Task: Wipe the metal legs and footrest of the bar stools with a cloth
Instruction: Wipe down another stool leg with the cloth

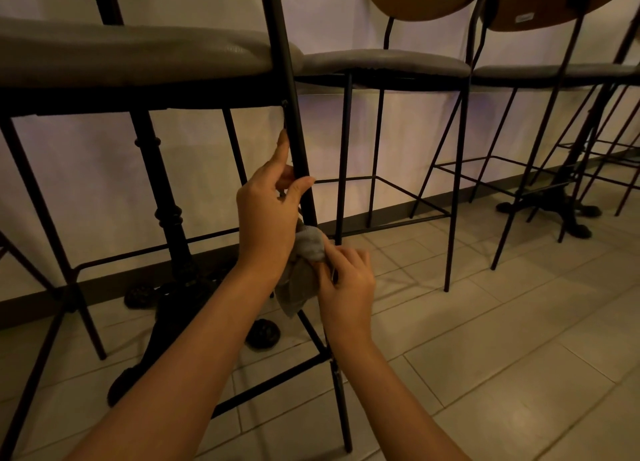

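Observation:
The nearest bar stool's black metal front leg [289,79] runs down the middle of the view to the tiled floor, and its footrest bar [273,381] crosses low. My left hand [268,214] grips this leg just below the grey seat [131,55], thumb and fingers curled round it. Lower on the same leg, my right hand [346,280] holds a grey cloth [304,266] bunched against the metal. The cloth hides that stretch of leg.
Two more stools with grey seats [384,62] and thin black legs [453,183] stand to the right along the white wall. Ornate black table pedestals [162,197] rise behind the near stool and at the far right [568,197]. Open tiled floor [502,356] lies at the right.

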The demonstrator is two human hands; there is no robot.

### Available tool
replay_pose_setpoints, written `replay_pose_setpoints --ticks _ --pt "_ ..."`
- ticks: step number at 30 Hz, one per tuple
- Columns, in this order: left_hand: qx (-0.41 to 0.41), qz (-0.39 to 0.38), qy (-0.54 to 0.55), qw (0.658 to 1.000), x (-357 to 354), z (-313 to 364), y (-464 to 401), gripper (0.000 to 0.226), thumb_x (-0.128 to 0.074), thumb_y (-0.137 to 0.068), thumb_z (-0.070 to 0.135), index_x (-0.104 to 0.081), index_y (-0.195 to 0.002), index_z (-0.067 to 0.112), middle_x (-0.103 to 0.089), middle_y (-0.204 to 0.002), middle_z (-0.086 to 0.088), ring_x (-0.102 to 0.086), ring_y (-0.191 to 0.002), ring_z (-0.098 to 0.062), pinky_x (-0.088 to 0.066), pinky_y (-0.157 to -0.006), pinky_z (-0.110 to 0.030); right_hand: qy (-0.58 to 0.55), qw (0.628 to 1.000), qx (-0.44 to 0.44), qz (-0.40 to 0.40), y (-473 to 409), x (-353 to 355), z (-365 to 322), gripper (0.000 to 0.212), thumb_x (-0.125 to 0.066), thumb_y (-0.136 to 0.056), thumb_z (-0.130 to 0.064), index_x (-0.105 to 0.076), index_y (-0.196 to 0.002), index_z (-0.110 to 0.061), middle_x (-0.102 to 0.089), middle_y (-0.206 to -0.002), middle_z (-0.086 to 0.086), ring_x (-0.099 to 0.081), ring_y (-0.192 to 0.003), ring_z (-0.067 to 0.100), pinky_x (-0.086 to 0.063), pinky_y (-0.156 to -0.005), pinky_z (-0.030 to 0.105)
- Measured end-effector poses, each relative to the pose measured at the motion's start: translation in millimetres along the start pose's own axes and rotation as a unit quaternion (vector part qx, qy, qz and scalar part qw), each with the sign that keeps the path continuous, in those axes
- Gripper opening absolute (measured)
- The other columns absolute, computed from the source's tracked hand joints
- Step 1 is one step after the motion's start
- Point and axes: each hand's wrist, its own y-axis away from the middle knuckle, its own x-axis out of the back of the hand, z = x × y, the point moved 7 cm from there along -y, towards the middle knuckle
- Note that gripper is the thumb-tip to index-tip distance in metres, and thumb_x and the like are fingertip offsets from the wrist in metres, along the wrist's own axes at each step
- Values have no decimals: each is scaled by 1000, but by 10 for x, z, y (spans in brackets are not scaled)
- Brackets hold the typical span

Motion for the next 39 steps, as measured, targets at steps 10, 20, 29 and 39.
replay_pose_setpoints --ticks 10,20,29,39 --pt "-1 -7 7 1000 5 -9 -15 57 -60 -86 10 -36 -137 13 -62 -86 -7 -60 -78 -11 -45 -77 -5 -74 996 -16 -38 -111 21 -68 62 -57 -86 -1 -39 -134 -36 -62 -89 5 -60 -80 16 -52 -74 25" --pt "6 4 13 1000 1 13 23 56 -60 -86 9 -37 -137 12 -63 -88 -8 -61 -84 -15 -51 -86 -23 -193 965 -135 -117 186 15 259 12 -57 -87 -8 -68 -88 -6 -64 -88 7 -57 -76 5 -46 -68 11" --pt "-3 27 10 1000 -3 33 50 54 -61 -85 10 -40 -135 9 -61 -85 -4 -59 -82 -13 -52 -85 -25 -64 998 14 -7 -55 184 28 15 -62 -83 2 -70 -90 -9 -65 -78 -3 -59 -70 1 -45 -65 2" --pt "-13 26 6 1000 -17 -20 52 53 -60 -86 11 -40 -134 8 -59 -82 -4 -54 -71 -3 -48 -78 -9 -14 996 51 -69 236 74 5 35 -62 -83 -20 -62 -115 -6 -64 -110 9 -61 -98 11 -49 -86 15"
